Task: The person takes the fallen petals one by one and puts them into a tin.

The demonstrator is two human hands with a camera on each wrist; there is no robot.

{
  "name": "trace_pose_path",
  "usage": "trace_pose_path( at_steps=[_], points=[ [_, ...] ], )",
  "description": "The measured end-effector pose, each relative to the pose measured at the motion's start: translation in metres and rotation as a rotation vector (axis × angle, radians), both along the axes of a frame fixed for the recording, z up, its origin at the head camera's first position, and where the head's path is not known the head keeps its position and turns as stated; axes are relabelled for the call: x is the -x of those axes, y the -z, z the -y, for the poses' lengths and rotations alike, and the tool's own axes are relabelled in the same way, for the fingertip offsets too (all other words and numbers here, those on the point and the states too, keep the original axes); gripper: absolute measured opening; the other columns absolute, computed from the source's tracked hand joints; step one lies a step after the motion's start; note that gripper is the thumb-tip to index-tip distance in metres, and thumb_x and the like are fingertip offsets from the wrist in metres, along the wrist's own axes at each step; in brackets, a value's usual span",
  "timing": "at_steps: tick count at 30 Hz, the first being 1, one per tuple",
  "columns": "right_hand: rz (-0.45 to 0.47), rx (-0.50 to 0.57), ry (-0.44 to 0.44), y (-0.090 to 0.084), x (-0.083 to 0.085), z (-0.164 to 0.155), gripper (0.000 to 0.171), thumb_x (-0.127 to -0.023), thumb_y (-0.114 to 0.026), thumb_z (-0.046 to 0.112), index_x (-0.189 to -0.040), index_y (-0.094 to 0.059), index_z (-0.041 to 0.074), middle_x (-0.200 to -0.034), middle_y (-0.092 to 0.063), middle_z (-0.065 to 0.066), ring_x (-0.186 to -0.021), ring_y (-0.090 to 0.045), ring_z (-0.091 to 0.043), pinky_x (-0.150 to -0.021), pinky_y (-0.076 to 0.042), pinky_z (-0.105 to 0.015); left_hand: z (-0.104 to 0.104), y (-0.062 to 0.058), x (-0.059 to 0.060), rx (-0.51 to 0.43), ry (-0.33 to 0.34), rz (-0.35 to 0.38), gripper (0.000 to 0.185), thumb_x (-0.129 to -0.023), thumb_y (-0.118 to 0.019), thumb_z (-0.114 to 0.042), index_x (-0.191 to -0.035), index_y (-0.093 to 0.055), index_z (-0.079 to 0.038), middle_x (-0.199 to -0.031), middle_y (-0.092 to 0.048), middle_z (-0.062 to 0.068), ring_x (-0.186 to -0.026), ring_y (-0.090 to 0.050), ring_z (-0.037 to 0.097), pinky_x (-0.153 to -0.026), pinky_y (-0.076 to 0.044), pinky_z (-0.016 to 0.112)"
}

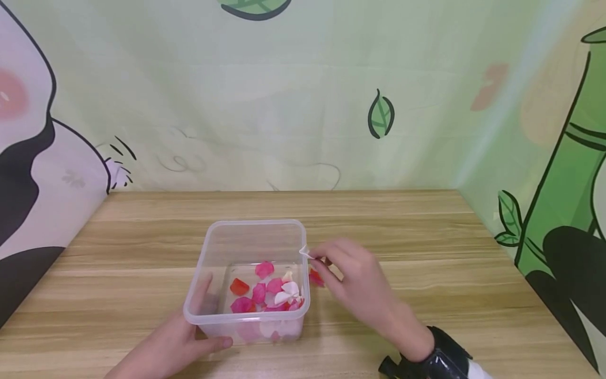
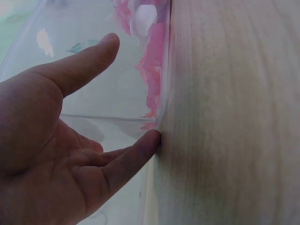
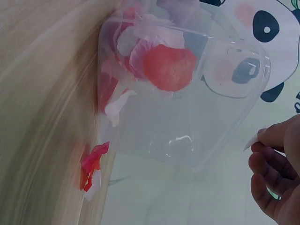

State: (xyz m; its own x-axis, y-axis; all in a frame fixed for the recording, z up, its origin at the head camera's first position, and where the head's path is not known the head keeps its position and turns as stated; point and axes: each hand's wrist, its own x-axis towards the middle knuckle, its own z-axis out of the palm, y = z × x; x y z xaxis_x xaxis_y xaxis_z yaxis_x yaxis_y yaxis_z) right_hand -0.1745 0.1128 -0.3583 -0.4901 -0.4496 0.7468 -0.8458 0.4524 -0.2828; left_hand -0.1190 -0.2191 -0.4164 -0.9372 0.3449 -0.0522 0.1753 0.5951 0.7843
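Note:
A clear plastic container point(image 1: 258, 223) stands on the wooden table point(image 1: 426, 252), holding several pink, red and white petals point(image 1: 265, 292). My left hand point(image 1: 203, 321) braces its near left corner, thumb on the front wall and straight fingers point(image 2: 84, 61) flat against the side wall point(image 2: 70, 23). My right hand point(image 1: 313, 256) hovers at the container's right rim and pinches a small white petal point(image 1: 305, 252) between thumb and fingertip; this white petal point(image 3: 251, 140) also shows in the right wrist view. A red petal point(image 1: 316, 277) lies on the table just right of the container point(image 3: 187, 117).
Loose red and pink petals point(image 3: 91, 164) lie on the wood against the container's wall. A printed backdrop point(image 1: 303, 105) closes off the back and both sides of the table. A black wrist camera point(image 1: 435, 360) sits on my right wrist.

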Motion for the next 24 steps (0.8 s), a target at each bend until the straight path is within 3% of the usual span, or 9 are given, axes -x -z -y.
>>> trace_pose_path(
  at_steps=[7,13,19,24],
  points=[
    [-0.061,-0.029,-0.069,0.0,-0.005,0.006,0.016,-0.087,-0.081,0.004,-0.101,-0.076,0.006,-0.095,-0.072,0.0,-0.086,-0.065,-0.015,-0.077,-0.053,-0.026,0.0,0.002,0.0,-0.039,0.03,-0.061,0.114,-0.084,-0.086,-0.037,-0.162,-0.008,-0.007,-0.139,-0.057,0.018,-0.121,-0.057,0.029,-0.098,-0.049,0.03],
    [-0.087,-0.042,-0.096,0.002,-0.007,0.009,0.016,-0.093,-0.078,0.012,-0.107,-0.076,0.005,-0.1,-0.074,-0.002,-0.093,-0.067,-0.017,-0.084,-0.054,-0.032,0.001,0.003,0.0,-0.05,0.037,-0.063,0.114,-0.084,-0.086,-0.036,-0.162,-0.008,-0.008,-0.139,-0.057,0.018,-0.12,-0.057,0.028,-0.097,-0.049,0.028],
    [-0.068,-0.003,-0.056,0.005,-0.003,0.007,0.013,-0.096,-0.075,0.012,-0.107,-0.075,0.005,-0.098,-0.073,-0.003,-0.085,-0.066,-0.015,-0.077,-0.054,-0.027,0.001,0.002,0.001,-0.032,0.037,-0.049,0.115,-0.085,-0.086,-0.036,-0.162,-0.006,-0.007,-0.141,-0.056,0.02,-0.122,-0.056,0.031,-0.098,-0.049,0.033],
    [-0.021,-0.004,0.023,0.011,0.007,0.003,0.017,-0.089,-0.078,0.001,-0.106,-0.072,0.001,-0.095,-0.072,-0.005,-0.084,-0.067,-0.016,-0.075,-0.056,-0.027,0.0,-0.001,0.002,-0.071,0.016,0.048,0.116,-0.085,-0.086,-0.034,-0.164,-0.003,-0.013,-0.15,-0.046,0.022,-0.128,-0.049,0.036,-0.098,-0.051,0.041]
  ],
)
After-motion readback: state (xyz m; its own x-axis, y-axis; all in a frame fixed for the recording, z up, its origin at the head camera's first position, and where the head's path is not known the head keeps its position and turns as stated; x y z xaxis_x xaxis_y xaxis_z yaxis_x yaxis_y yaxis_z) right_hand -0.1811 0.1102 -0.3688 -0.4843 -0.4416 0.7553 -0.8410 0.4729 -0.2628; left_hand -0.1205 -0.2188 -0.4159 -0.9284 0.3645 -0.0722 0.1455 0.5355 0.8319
